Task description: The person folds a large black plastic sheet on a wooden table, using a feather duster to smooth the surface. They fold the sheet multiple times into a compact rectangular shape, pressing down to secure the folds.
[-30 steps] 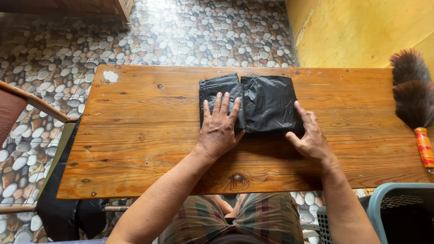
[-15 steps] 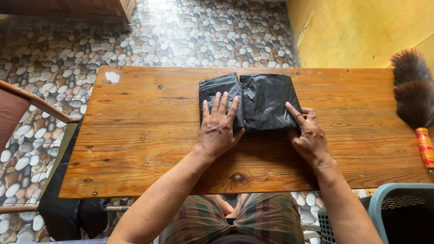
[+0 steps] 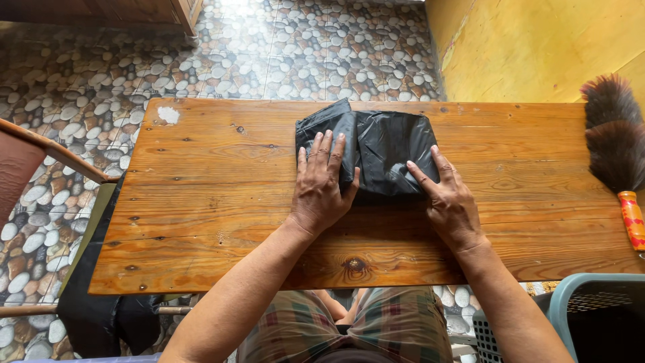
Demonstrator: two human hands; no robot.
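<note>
A folded black plastic bag (image 3: 383,151) lay on the wooden table (image 3: 215,202), toward the table's far edge and a little right of its middle. The bag was glossy and creased, folded into a rough rectangle, with one loose corner sticking up at its far left and pale highlights running across its wrinkles. The left hand (image 3: 321,185) lay flat, palm down, fingers spread and pointing away from the person, covering the bag's left portion while the heel of the hand rested on the table. The right hand (image 3: 447,198) was likewise open and flat, its fingers angled toward the bag and its fingertips pressing the bag's near right corner; neither hand pinched anything. A feather duster (image 3: 615,144) with dark bristles and an orange-red handle lay at the table's right end, well apart from the bag. A grey-blue plastic basket (image 3: 591,316) stood beside the table's near right corner. Dark cloth (image 3: 101,316) hung below the table's near left corner. A pebble-patterned floor (image 3: 67,87) extended beyond the table's far and left sides.
</note>
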